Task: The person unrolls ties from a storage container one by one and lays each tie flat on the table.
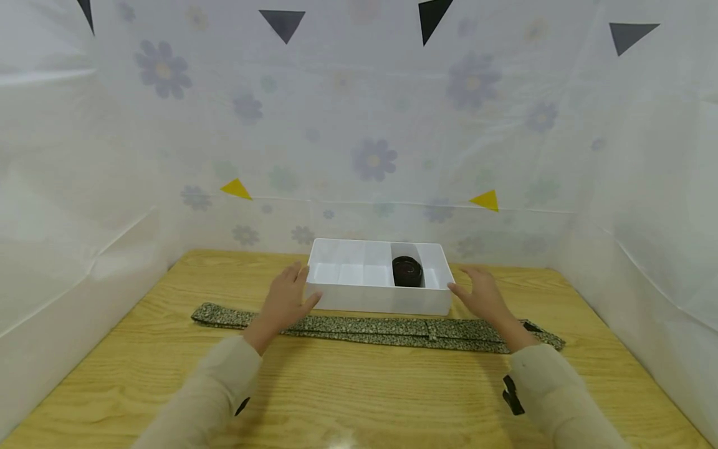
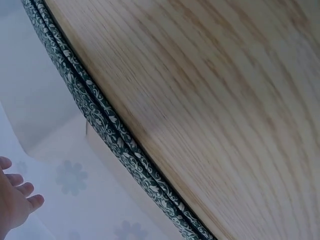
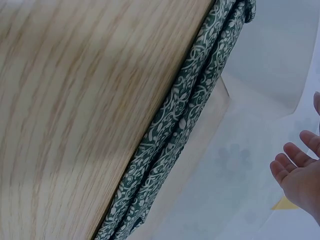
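A white divided box (image 1: 353,298) stands toward the back of the wooden table. In its second compartment from the right sits a dark, shiny coiled roll (image 1: 407,272). My left hand (image 1: 285,299) is at the box's left end, thumb by the front corner and fingers extended. At the opposite end, my right hand (image 1: 478,295) has its thumb near the front right corner, fingers also extended. Both wrist views show the left fingers (image 2: 25,189) and right fingers (image 3: 299,155) loosely spread, holding nothing. A green patterned necktie (image 1: 359,325), folded lengthwise, lies in front of the box, beneath my wrists.
The wooden table (image 1: 359,386) extends toward me in front of the necktie. White flowered sheeting (image 1: 336,125) hangs behind the table, with plain white sheeting on both sides. Yellow triangles (image 1: 485,200) and dark ones are stuck to the back sheet.
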